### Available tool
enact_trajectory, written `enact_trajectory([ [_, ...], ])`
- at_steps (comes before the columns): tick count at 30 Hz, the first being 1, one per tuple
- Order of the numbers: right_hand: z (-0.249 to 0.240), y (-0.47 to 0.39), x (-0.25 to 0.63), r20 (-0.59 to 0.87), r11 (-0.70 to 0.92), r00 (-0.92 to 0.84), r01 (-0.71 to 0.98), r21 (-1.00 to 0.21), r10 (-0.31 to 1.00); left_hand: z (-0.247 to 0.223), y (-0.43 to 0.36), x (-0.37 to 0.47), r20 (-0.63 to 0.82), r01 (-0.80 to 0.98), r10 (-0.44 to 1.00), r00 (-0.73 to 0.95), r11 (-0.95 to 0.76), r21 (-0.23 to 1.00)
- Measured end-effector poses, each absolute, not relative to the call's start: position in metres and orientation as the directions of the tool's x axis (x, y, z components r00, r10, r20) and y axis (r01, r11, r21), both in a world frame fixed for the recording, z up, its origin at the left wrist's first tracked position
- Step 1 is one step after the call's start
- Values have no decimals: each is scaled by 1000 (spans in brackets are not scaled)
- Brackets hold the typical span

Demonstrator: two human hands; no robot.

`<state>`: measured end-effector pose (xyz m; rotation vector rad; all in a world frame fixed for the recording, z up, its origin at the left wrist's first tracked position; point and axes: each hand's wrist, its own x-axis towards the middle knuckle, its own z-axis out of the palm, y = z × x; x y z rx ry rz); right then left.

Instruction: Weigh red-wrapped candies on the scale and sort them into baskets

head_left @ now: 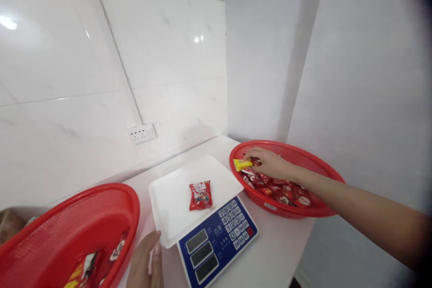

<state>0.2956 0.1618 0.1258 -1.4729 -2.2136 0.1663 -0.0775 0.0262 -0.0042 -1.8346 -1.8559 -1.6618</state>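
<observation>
At the right basket, my right hand (270,163) is closed round a small yellow packet (240,164), just above a pile of red snack packets (276,189). A bit of dark red wrapper also shows at its fingers; I cannot tell whether it is gripped too. My left hand (146,258) has its fingers stretched out, holding nothing, close to the left corner of the scale's white tray (168,189). Whether a fingertip touches the tray is unclear. One red packet (200,195) lies flat on that tray.
The blue scale panel (216,243) carries keys and three dark displays. A red basket (130,202) with a few packets stands at the left, another red basket (324,166) at the right. Tiled wall (175,112) backs the white table (263,256); a socket (142,133) sits above it.
</observation>
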Motion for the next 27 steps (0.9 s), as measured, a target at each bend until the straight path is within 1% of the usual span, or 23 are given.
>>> enact_trajectory([
  [1, 129, 161, 282, 326, 461, -354, 811, -360, 877, -5, 26, -81, 669, 748, 694, -267, -289, 598],
  [3, 134, 160, 254, 288, 506, -424, 792, -342, 859, -6, 26, -87, 666, 770, 716, -210, -298, 564],
  [5, 135, 159, 232, 213, 498, -452, 811, -308, 866, -5, 25, -91, 658, 780, 727, -196, -290, 554],
  [7, 132, 159, 220, 162, 464, -435, 835, -296, 886, -1, 24, -90, 652, 776, 723, -228, -270, 570],
  [9, 127, 161, 218, 154, 443, -416, 829, -342, 896, 5, 21, -86, 655, 772, 714, -248, -262, 579],
  [12, 118, 166, 229, 204, 430, -378, 779, -457, 903, 13, 18, -80, 663, 782, 712, -231, -269, 562],
  [15, 111, 171, 251, 250, 382, -289, 721, -578, 924, 13, 18, -80, 676, 796, 707, -208, -280, 537],
  [17, 110, 172, 268, 272, 346, -220, 705, -619, 937, 9, 20, -84, 674, 804, 714, -190, -281, 524],
  [19, 111, 172, 287, 281, 307, -169, 760, -573, 945, 2, 23, -90, 663, 815, 727, -177, -269, 513],
  [21, 111, 172, 307, 260, 247, -132, 842, -480, 956, -5, 26, -96, 645, 817, 744, -172, -258, 516],
  [23, 108, 172, 329, 221, 179, -95, 899, -399, 971, -9, 29, -98, 629, 803, 755, -185, -253, 539],
  [27, 94, 174, 365, 124, 64, -28, 954, -294, 992, -7, 29, -89, 614, 747, 744, -263, -245, 618],
])
